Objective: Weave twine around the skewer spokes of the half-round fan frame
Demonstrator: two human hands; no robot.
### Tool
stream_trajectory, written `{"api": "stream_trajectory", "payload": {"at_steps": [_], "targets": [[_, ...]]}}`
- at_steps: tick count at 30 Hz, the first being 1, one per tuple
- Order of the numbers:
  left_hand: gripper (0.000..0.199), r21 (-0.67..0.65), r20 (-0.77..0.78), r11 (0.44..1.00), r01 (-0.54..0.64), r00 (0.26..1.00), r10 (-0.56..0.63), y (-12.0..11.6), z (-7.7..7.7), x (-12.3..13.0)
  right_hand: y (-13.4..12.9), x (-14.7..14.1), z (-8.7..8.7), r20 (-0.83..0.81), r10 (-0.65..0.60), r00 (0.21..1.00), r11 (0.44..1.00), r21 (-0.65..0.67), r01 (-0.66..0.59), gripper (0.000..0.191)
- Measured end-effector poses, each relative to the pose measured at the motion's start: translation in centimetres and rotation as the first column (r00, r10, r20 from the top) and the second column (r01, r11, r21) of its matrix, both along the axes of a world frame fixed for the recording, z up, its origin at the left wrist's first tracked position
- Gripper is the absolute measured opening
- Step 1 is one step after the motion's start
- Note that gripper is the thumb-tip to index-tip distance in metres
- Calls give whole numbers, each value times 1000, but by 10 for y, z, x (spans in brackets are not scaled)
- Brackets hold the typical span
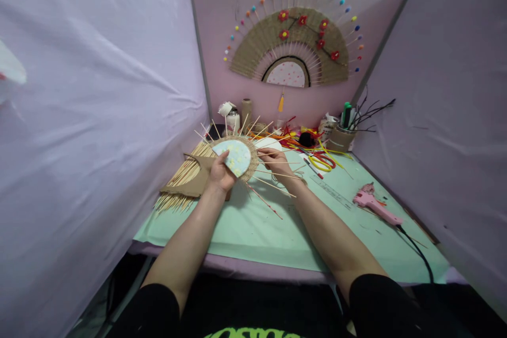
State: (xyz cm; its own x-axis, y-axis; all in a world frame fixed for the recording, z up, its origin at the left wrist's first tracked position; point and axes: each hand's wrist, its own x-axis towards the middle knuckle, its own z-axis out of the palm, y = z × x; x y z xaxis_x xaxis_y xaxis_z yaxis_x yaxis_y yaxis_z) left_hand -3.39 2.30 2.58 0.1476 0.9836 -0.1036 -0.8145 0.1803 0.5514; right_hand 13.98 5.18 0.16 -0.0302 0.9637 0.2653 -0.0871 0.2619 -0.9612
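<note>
Black sleeves (380,303) lie nearest. Beyond, the left hand (222,173) clasps a half-round fan (241,156) over the table (253,235), thumb on its face; the right hand (274,160) bunches its fingers at the fan's right edge, their hold unclear.

Half-disc (234,156): its pale printed face looked smooth and matt, cloth or paper.
Woven rim (253,159): looked rough and fibrous, like twine, around the half-disc.
Thin sticks (275,187): looked like bare, matt wood, spreading out from the half-disc.
Cardboard (204,175): was brown and matt, left of the half-disc.
Table (257,232): its covering looked smooth and matt, beneath the half-disc.
Glue gun (378,208): looked like smooth plastic, right of the half-disc.
Ruler (332,193): looked like clear plastic, right of the half-disc.
Drape (99,90): was creased, matt cloth, left of the half-disc.
Wall fan (255,47): its brown band looked coarse and matt, behind the half-disc.
</note>
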Motion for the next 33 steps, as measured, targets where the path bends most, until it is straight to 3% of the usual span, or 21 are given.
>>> {"api": "stream_trajectory", "payload": {"at_steps": [4,12,17,26,30,33], "targets": [[40,106,-26,994,18,1000,-15,-10,-1,3,-2,1,4,-8,-38,999,999,5,38,36],[51,58,-64,997,-58,996,61,-11,2,12,-7,-4,7,-46,-22,999,999,36,23,42],[55,88,-37,992,-86,995,89,-10,5,7,-11,-5,8,-9,34,999,997,75,-33,34],[67,133,-49,989,-69,996,76,-11,3,1,-15,5,9,24,172,985,985,-17,-172,35],[67,179,-48,980,-93,994,103,-11,2,-3,-26,21,12,202,217,955,976,-34,-215,34],[66,203,-48,967,-153,985,165,-11,4,-7,-22,41,12,388,145,910,989,-27,-146,32]]}}
